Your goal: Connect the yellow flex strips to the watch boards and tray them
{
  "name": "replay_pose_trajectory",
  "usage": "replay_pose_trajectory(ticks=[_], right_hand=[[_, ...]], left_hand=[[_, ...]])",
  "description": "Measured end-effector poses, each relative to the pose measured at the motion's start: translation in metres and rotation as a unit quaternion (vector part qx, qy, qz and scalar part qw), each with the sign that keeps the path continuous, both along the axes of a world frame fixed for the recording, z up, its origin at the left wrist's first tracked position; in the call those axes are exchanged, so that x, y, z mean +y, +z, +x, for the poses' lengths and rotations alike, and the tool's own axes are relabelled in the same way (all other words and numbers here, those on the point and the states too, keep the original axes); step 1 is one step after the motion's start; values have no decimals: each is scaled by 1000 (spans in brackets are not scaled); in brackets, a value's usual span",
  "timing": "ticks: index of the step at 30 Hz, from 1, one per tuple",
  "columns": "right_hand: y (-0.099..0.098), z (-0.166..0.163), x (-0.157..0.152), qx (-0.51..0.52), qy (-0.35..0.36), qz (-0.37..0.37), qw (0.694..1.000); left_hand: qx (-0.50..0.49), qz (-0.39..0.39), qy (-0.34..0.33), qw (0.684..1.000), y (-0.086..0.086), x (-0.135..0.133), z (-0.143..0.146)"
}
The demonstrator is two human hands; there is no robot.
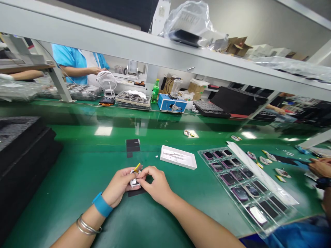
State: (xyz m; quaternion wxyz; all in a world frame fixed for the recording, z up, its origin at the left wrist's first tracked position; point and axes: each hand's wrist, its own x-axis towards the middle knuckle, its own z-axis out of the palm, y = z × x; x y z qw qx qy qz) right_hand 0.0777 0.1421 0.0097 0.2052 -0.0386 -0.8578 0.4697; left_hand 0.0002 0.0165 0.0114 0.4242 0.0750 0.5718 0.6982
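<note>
My left hand (119, 186) is closed around a small white smartwatch case (134, 182) with its inner side facing up. A yellow-edged flap (138, 167), probably its battery, sticks up from the far end. My right hand (156, 184) has thumb and forefinger pinched together at the case's right side; whatever lies between those fingertips is hidden. Under the hands, a black strip (136, 193) lies partly covered on the green table (85, 172). Beyond them is a sheet of black adhesive pieces (132, 146). A white box lid (178, 157) holding tweezers stands to the right.
A clear tray (219, 175) of dark watch screens lies at right, with loose watch cases (265, 161) past it. Another person's hand (320, 167) works at the far right. Black foam blocks (23, 172) stand at left. A shelf beam (165, 51) crosses overhead.
</note>
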Motion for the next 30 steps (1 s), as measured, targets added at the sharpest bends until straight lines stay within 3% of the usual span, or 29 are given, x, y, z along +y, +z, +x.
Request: replay_pose_trajectory(ticks=[5, 8, 11, 14, 16, 23, 30], right_hand=[[-2, 0, 0, 52, 27, 73, 996], [-1, 1, 3, 63, 6, 133, 989], [0, 0, 9, 39, -11, 93, 995], [1, -2, 14, 15, 27, -5, 1000], [2, -3, 16, 2, 34, -25, 999], [8, -2, 13, 19, 0, 21, 1000], [2, -1, 7, 68, 6, 122, 990]], left_hand=[[-4, 13, 9, 1000, -2, -1, 1], [11, 13, 5, 1000, -3, -1, 1], [21, -1, -8, 1000, -3, -1, 0], [28, -11, -28, 999, -2, 0, 1], [31, -18, -38, 999, 0, 0, 1], [-15, 42, -73, 996, 5, 0, 1], [11, 4, -44, 999, -3, 2, 3]])
